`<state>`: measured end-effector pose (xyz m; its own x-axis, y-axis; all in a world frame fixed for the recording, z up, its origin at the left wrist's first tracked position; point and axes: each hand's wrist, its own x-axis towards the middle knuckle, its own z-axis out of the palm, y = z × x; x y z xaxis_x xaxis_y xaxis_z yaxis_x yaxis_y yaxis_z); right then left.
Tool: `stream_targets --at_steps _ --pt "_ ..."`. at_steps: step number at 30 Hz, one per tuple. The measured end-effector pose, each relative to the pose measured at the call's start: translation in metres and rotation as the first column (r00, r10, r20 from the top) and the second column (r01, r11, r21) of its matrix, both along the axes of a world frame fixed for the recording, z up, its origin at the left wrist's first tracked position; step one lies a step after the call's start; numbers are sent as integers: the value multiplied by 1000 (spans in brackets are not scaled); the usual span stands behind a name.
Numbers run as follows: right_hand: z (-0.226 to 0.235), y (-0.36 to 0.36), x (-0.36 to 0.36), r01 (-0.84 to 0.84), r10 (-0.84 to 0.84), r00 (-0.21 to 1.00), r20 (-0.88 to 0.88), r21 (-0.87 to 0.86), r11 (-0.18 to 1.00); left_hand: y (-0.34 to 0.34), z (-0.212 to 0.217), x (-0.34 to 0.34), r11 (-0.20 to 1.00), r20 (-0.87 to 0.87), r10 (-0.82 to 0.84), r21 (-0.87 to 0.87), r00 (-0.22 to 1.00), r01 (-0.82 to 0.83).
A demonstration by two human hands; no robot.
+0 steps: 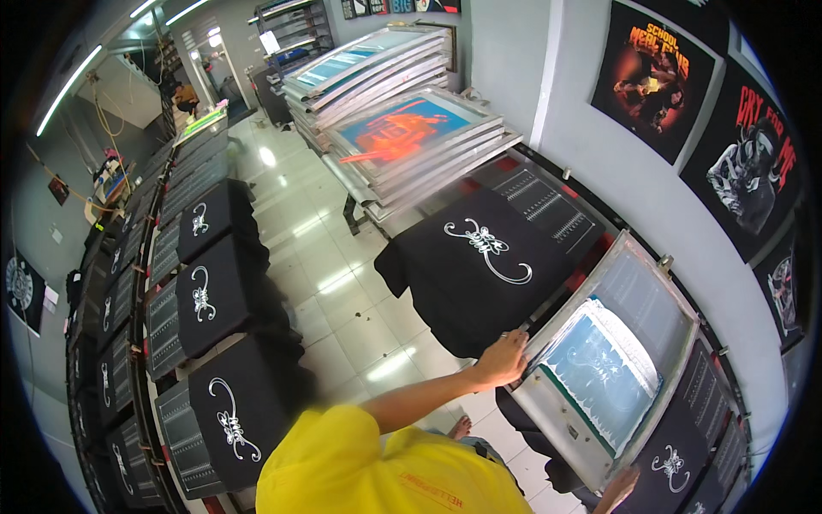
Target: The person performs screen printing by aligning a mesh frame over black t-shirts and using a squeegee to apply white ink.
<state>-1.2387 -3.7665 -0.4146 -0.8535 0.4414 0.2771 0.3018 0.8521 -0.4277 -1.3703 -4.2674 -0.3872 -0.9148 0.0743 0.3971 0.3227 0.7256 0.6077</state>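
A silkscreen frame [561,428] with a pale metal border is tilted over the printing table at the right. White ink streaks its blue-green mesh, and a band of white ink lies along the mesh's far side. My left hand [503,360] is closed on the frame's near left corner. At the bottom corner my right hand [620,489] grips the same frame, its fingers partly hidden. Just beyond the frame, a black T-shirt [462,257] with a white scroll print lies on its platen. Another printed black shirt [676,454] shows beneath the frame's right side.
Stacked screen frames [402,141] stand on the table's far end, the top one smeared orange. Across a tiled aisle [342,317], a long table holds rows of black shirts [227,420] with white prints. Dark posters [655,81] hang on the right wall [569,86].
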Motion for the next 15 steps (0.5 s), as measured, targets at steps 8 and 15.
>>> stream_targets --at_steps 8,15 --pt "-13 2 -23 167 -165 986 28 -191 967 7 -33 -21 999 195 14 38 981 -22" --pt "-33 12 -36 248 -250 968 32 -307 919 8 -36 -38 995 247 12 98 969 -38"
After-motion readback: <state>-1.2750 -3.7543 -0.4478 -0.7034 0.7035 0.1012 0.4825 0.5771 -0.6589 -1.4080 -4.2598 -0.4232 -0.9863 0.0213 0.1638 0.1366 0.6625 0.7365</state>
